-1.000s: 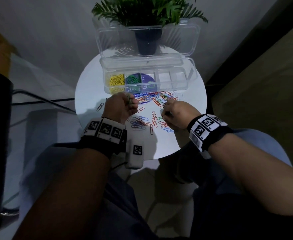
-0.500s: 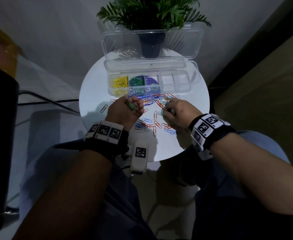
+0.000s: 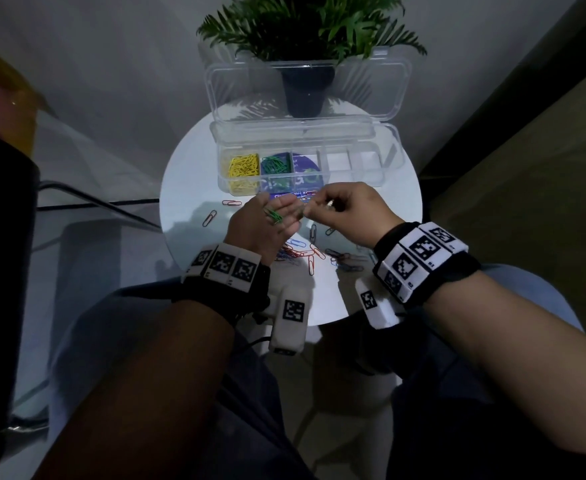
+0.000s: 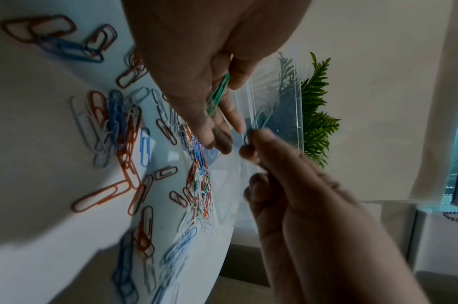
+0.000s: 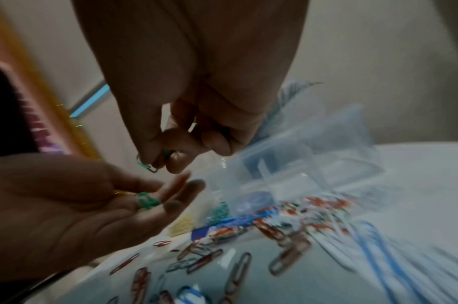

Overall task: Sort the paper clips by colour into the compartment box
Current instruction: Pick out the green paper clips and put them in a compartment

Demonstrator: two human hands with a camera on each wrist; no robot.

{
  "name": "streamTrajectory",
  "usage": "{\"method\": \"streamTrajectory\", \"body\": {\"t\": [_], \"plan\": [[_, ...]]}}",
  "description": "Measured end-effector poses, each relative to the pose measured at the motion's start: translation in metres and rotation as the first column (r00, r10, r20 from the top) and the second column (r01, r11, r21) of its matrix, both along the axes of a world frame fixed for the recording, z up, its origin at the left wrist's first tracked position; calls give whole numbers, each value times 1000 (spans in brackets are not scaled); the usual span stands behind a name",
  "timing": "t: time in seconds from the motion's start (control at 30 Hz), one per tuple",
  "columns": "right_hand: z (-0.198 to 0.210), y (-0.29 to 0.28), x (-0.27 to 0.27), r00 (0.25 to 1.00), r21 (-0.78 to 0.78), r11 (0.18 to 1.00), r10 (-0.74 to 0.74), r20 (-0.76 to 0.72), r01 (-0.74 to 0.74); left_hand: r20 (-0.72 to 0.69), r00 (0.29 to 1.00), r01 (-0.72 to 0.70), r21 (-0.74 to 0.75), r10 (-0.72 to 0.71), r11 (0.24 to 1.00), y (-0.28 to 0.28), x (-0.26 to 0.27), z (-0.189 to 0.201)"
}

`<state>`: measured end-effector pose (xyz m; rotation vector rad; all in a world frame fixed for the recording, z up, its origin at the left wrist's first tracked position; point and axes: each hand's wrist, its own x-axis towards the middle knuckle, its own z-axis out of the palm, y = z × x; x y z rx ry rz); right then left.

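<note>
Green is what you are working on now: a second ago both your hands were down on the white table [image 3: 194, 188] picking among the loose paper clips [image 3: 305, 252], and now both have lifted and met in the air in front of the compartment box [image 3: 385, 168]. Your left hand [image 3: 267, 220] has turned palm up with its fingers relaxed and spread, and a few green clips [image 3: 273, 215] lie across them, carried rather than gripped. Your right hand [image 3: 343, 211] has come across to it, thumb and forefinger closed in a pinch on another green clip [image 5: 146, 164], which hangs just above the open left fingers without touching them yet. That reads as you pooling the greens in one palm before a single drop, so the sorting of this colour is partly done, not finished. In the box, the leftmost compartment holds yellow clips [image 3: 244, 165] and the one beside it already holds green clips [image 3: 276, 164]; the compartments to the right look empty, though the clear plastic makes that hard to be sure of. Red, blue and pale clips lie scattered on the table under and behind your wrists, so most colours have not been started. Keep the left palm level when you carry it to the box, since nothing pins those clips down.
</note>
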<state>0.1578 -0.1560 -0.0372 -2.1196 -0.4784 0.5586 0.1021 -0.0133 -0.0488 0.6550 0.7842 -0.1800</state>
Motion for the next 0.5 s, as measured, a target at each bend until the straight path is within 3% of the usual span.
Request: {"method": "streamTrajectory", "body": {"t": [0.13, 0.2, 0.27, 0.33, 0.4, 0.5], "plan": [[18, 20, -10, 944, -116, 972, 228, 238, -205, 38, 998, -47, -169, 54, 985, -7, 1, 0], [23, 26, -13, 882, -231, 923, 367, 296, -307, 40, 998, -31, -189, 40, 981, -6, 1, -1], [26, 27, -17, 853, -244, 908, 408, 325, -341, 38, 999, -17, -166, 24, 986, -3, 2, -2], [24, 23, -18, 883, -154, 949, 312, 350, -275, 25, 997, -71, -206, 78, 976, 0, 2, -4], [17, 14, -10, 931, -110, 991, 116, 347, -83, -3, 992, -123, -219, 125, 968, 5, 2, -7], [-4, -8, 13, 958, -248, 956, -89, 272, 159, 34, 996, -81, -140, 86, 987, 12, 1, -11]]}}
